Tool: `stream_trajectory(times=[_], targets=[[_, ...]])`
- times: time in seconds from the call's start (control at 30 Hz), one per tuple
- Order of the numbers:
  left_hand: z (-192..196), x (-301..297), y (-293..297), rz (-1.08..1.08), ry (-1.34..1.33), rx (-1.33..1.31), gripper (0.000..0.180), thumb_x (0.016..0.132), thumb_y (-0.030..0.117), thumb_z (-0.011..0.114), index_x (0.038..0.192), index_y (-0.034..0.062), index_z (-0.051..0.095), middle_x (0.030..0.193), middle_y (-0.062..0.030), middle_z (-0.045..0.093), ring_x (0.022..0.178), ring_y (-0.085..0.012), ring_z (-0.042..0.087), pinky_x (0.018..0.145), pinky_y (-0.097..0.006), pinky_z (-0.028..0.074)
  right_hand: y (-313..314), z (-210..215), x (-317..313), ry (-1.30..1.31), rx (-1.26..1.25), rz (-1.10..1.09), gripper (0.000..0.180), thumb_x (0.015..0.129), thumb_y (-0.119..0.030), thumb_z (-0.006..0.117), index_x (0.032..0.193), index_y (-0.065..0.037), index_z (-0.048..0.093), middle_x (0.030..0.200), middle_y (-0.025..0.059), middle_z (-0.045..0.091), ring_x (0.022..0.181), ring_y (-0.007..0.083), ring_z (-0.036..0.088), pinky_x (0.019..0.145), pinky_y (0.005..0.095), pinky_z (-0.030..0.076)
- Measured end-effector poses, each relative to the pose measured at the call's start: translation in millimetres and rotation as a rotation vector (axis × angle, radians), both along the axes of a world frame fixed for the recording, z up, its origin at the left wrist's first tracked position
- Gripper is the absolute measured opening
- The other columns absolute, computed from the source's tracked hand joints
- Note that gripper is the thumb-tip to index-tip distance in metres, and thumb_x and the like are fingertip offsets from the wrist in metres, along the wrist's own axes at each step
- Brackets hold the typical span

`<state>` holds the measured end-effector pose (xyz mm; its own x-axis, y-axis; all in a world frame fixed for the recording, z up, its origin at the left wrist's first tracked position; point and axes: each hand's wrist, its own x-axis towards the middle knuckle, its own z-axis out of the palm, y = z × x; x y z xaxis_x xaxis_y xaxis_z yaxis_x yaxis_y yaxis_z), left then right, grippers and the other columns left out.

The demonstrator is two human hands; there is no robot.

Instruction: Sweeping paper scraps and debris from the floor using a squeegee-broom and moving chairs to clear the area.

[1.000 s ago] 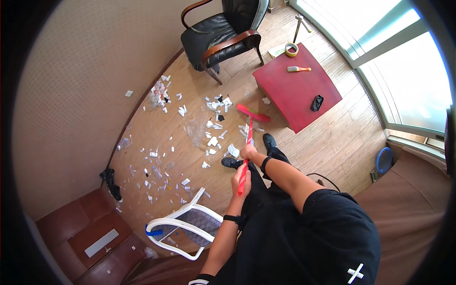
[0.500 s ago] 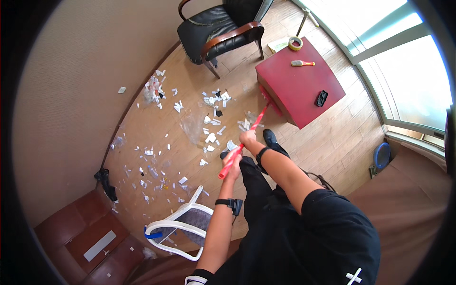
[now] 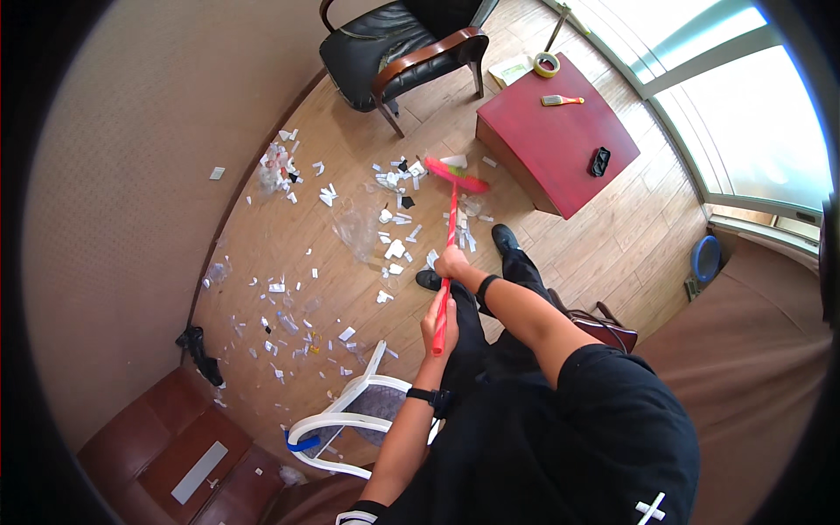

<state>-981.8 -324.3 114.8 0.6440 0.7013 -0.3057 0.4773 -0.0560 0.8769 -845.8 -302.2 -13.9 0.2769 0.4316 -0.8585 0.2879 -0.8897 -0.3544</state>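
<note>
Both hands grip the red striped handle of a broom (image 3: 452, 214). My left hand (image 3: 434, 322) is closed near the handle's top end, and my right hand (image 3: 452, 262) is wrapped round it further down. The broom's pink and green head (image 3: 457, 175) is over the floor between the black armchair and the red table. White scraps (image 3: 401, 178) lie just left of the head, and a few more pieces (image 3: 464, 223) lie between it and my feet. A clear plastic sheet (image 3: 355, 227) is spread on the floor to the left.
A red table (image 3: 560, 140) bears a tape roll (image 3: 546, 65), a brush (image 3: 562, 101) and a black item (image 3: 599, 162). A black armchair (image 3: 394, 52) stands far off, a white-framed chair (image 3: 350, 429) near left. Litter (image 3: 289, 324) covers the left floor beside the wall.
The broom head has swung left, from beside the red table's base to the scraps. Both hands have shifted slightly, and the handle now points almost straight ahead.
</note>
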Motion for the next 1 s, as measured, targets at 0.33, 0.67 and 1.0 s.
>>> stream_trajectory(times=[0.33,0.67,1.0], targets=[[9,-23,11,-0.176,-0.037,-0.076,0.034,0.089,0.016,0.056,0.119,-0.0005,0.056,0.104,-0.0174,0.065,0.098,-0.0205,0.063,0.084,-0.03,0.047,-29,-8,-27,-0.036,-0.074,-0.706,0.048,0.079,-0.019,0.054,0.113,0.009,0.037,0.107,0.0328,0.057,0.1,0.041,0.059,0.083,0.0431,0.049],[-65,27,16,0.14,0.064,-0.432,0.041,0.088,0.028,0.061,0.123,0.0061,0.056,0.093,-0.0017,0.063,0.071,-0.0059,0.055,0.062,-0.021,0.047,-11,-69,39,-0.203,-0.089,0.219,0.049,0.085,-0.023,0.055,0.125,0.004,0.047,0.115,0.0261,0.057,0.099,0.0367,0.062,0.082,0.0387,0.051],[31,27,-12,-0.199,0.108,0.065,0.034,0.087,0.018,0.059,0.115,-0.0004,0.059,0.099,-0.0177,0.066,0.089,-0.0201,0.065,0.077,-0.031,0.05,-44,-5,17,0.116,0.023,-0.701,0.073,0.078,-0.021,0.058,0.128,0.015,0.02,0.112,0.0302,0.056,0.103,0.0377,0.059,0.084,0.04,0.05]])
